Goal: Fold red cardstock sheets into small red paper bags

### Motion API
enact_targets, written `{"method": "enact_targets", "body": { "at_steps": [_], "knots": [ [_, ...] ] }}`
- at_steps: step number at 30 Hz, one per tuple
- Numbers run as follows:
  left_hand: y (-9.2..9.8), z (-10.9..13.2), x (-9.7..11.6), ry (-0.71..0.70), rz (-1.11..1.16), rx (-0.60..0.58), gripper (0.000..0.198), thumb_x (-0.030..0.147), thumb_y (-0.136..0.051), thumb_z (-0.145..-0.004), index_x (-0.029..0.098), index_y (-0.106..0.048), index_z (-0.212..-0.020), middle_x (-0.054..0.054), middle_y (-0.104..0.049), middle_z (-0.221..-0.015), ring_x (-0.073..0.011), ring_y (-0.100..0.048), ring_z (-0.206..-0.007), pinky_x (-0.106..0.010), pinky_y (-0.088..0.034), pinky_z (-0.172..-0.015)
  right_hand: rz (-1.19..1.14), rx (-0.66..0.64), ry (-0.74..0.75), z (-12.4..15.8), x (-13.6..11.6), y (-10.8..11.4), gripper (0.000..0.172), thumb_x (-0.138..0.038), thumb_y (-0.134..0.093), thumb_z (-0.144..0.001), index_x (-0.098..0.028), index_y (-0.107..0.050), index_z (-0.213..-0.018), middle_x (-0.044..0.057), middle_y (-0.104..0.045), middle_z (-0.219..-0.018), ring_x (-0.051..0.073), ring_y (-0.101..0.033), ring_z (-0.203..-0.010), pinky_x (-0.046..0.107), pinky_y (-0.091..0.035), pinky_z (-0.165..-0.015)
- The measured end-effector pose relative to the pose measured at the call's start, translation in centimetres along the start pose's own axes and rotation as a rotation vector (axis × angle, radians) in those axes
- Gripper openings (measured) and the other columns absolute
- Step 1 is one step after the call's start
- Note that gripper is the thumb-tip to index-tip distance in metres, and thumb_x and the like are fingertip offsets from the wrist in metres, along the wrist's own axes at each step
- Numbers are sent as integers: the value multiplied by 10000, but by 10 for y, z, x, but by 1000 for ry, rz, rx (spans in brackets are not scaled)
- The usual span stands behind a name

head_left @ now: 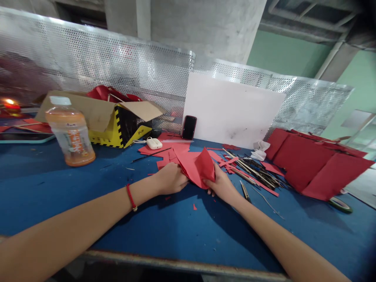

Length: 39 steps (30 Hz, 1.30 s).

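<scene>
Where the white board (232, 109) stands propped upright, taken as landmark: blue table (176, 235) spreads out before it and to both sides, worn brown edge nearest the viewer. Perforated metal screen (123, 66) runs behind the board and beyond both its ends. Open cardboard box (100, 113), yellow and black outside, well to the board's left; red material pokes from its top. Stack of folded red paper (311, 164) just past the board's right end. Clear bottle (72, 137), white cap, orange tint, farther left of the board, upright. Folded red sheet (192, 166), raised over the table in front of the board's lower left corner, right part bent up. 2 hands on it. Left hand (173, 178) curled nearly into a fist at the sheet's left edge, gripping it, fingertips hidden; red cord bracelet at the wrist. Right hand (221, 184) half closed, pinching the sheet's right side, thumb on the near face. Pile of thin sticks (255, 168), dark and pale, in front of the board's right half, red strips among them. Phone (189, 127) upright at the board's lower left corner. Crumpled white tissue (260, 150) by its lower right corner. White case (154, 143) left of the board. Cutter (245, 192) in front of the board, nearer than the sticks. Smallest: 1 red scrap (194, 206), nearer the viewer than the cutter, left of the board's middle.
</scene>
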<state>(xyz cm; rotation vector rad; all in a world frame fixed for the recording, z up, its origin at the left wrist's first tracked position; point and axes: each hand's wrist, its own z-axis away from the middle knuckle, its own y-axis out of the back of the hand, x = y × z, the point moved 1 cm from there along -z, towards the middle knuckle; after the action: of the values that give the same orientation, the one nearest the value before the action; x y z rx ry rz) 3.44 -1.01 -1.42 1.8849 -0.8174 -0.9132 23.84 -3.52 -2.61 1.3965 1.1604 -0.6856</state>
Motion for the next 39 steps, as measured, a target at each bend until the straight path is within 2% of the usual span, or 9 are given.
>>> {"method": "enact_targets", "body": {
  "at_steps": [4, 8, 10, 15, 18, 22, 25, 34, 39],
  "knots": [
    [-1, 0, -1, -2, -27, -19, 290, 238, -422, -928, 141, -695, -914, -154, -712, -842, -270, -661, -671, -380, -488, -612, 36, 38, 14, -1, 1, 2, 688, -154, -601, -716, -189, -352, -1356, -99, -559, -480, 120, -538, -349, 172, -430, -316],
    [2, -1, -2, -8, 8, 13, 246, 250, -474, -924, 191, -713, -924, -105, -731, -896, -259, -676, -751, -336, -477, -615, -216, 63, -140, -3, 1, -1, 672, -181, -697, -640, -187, -428, -1256, -106, -569, -508, 89, -481, -327, 164, -397, -300],
    [5, 0, 0, -26, 34, 53, 217, 265, -510, -915, 213, -713, -971, -84, -737, -944, -261, -679, -819, -337, -482, -653, -347, 107, -214, -3, -1, -2, 600, -197, -735, -608, -181, -484, -1153, -98, -577, -520, 75, -471, -336, 161, -395, -310],
    [7, 1, 3, -63, 38, 60, 178, 283, -566, -894, 175, -701, -932, -66, -738, -875, -237, -674, -778, -316, -476, -634, -569, 209, -269, -3, -4, -2, 382, -169, -746, -602, -195, -528, -915, -78, -586, -554, 67, -524, -393, 163, -454, -375],
    [7, 1, 5, -139, 79, 35, 170, 248, -538, -912, 163, -684, -908, -58, -718, -846, -197, -656, -747, -284, -475, -620, -637, 234, -268, -3, -4, -3, 369, -118, -718, -612, -207, -523, -912, -66, -618, -601, 76, -569, -425, 179, -509, -426],
    [7, 0, 10, -314, 92, 29, 245, 164, -436, -951, 160, -681, -938, -91, -700, -960, -187, -643, -837, -279, -483, -703, -664, 218, -263, -3, -2, -5, 389, -83, -701, -617, -208, -518, -937, -50, -650, -643, 95, -627, -480, 195, -553, -487],
    [8, 0, 12, -344, 60, 58, 270, 140, -408, -966, 158, -675, -996, -98, -695, -1001, -191, -632, -854, -288, -473, -703, -665, 198, -271, -3, -1, -6, 389, -69, -691, -622, -205, -512, -939, -40, -662, -642, 108, -651, -511, 201, -565, -519],
    [16, -3, 7, -160, -13, 56, 165, 196, -533, -908, 151, -635, -1029, -92, -669, -977, -225, -572, -836, -340, -464, -703, -645, 157, -234, -4, -2, -3, 383, -122, -703, -625, -194, -507, -946, -25, -674, -636, 105, -655, -531, 199, -560, -548],
    [15, -3, 6, -59, 7, 31, 248, 237, -608, -849, 151, -615, -1082, -113, -649, -1054, -262, -589, -914, -376, -479, -772, -647, 196, -230, -6, -2, 1, 340, -120, -691, -610, -202, -520, -892, -36, -651, -598, 109, -638, -497, 202, -542, -504]
  ]
}}
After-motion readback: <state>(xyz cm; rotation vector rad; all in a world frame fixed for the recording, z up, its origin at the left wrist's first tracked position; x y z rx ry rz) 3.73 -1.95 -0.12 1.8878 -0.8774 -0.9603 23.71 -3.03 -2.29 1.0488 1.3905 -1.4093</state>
